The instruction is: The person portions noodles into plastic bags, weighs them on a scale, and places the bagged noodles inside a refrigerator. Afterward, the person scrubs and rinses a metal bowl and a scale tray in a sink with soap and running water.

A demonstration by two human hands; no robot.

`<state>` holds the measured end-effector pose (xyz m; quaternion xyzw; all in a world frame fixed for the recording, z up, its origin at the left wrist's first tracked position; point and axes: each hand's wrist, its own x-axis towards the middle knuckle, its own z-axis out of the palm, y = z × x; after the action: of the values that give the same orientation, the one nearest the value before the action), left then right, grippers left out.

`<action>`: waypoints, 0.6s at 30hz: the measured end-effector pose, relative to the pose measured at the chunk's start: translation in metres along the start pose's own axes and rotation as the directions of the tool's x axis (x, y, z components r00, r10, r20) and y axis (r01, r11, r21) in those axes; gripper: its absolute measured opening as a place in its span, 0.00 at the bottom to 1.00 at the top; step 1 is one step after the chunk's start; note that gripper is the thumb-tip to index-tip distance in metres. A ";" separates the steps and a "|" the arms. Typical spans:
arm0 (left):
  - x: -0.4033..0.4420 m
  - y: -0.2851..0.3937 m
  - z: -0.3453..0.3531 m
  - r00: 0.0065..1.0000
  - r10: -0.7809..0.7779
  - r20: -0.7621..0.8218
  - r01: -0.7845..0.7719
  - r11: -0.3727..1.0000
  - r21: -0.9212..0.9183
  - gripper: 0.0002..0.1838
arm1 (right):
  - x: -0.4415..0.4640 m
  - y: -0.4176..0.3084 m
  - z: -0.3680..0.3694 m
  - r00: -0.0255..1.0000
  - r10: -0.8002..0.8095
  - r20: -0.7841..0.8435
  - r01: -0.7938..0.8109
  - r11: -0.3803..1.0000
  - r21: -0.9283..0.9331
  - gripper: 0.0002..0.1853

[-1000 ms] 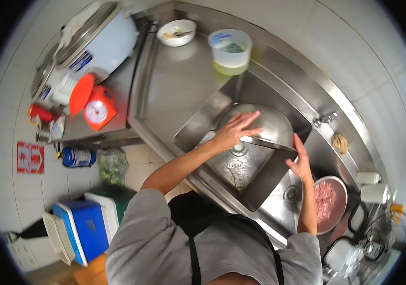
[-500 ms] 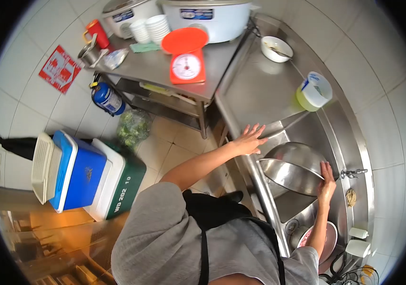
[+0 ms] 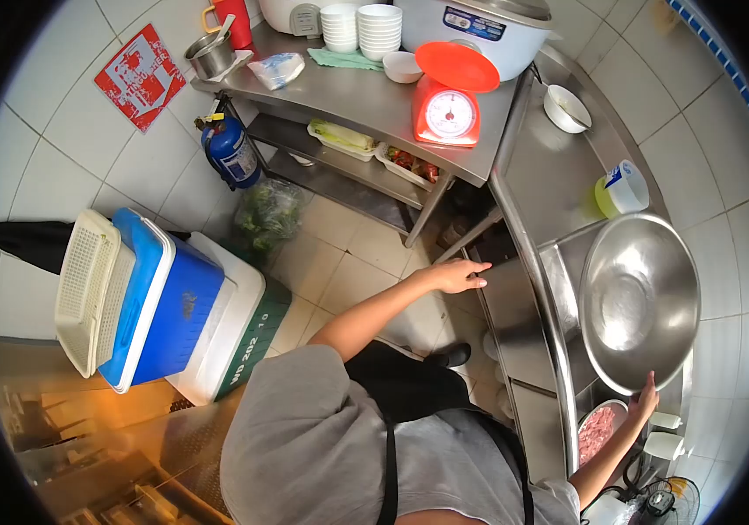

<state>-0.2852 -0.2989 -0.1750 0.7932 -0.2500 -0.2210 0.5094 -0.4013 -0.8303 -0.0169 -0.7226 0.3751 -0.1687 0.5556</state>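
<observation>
A large steel mixing bowl (image 3: 632, 302) is held tilted over the sink, its shiny inside facing me. My right hand (image 3: 646, 401) grips the bowl's near rim, thumb or finger over the edge. My left hand (image 3: 460, 275) hangs in the air to the left of the sink's front rail (image 3: 558, 350). It holds nothing, with the thumb and forefinger apart; the other fingers are partly hidden. Below the bowl, beside my right forearm, stands a bowl of pinkish raw meat (image 3: 597, 433). Behind the mixing bowl is a tub with a yellow-green base (image 3: 621, 189).
A red kitchen scale (image 3: 449, 109) stands on the steel table (image 3: 365, 105), near stacked white bowls (image 3: 379, 31) and a large cooker (image 3: 471, 31). A white bowl (image 3: 567, 109) sits on the drainboard. Left are a blue cooler (image 3: 173, 306), a fire extinguisher (image 3: 232, 153) and bagged greens (image 3: 269, 219).
The mixing bowl has risen out of the sink in my right hand and turned its inside toward me. My left hand has moved away from the sink. The view has shifted.
</observation>
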 end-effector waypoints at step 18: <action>-0.351 -0.209 0.069 0.047 -0.726 -0.686 0.505 0.610 -0.611 0.19 | -0.230 0.250 0.512 0.244 0.736 0.631 -0.571 0.635 -0.520 0.25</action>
<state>-0.5643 -0.0546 -0.3596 0.7428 0.4595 0.0259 0.4862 -0.3035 -0.3415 -0.3770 -0.5365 0.3598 0.4604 0.6089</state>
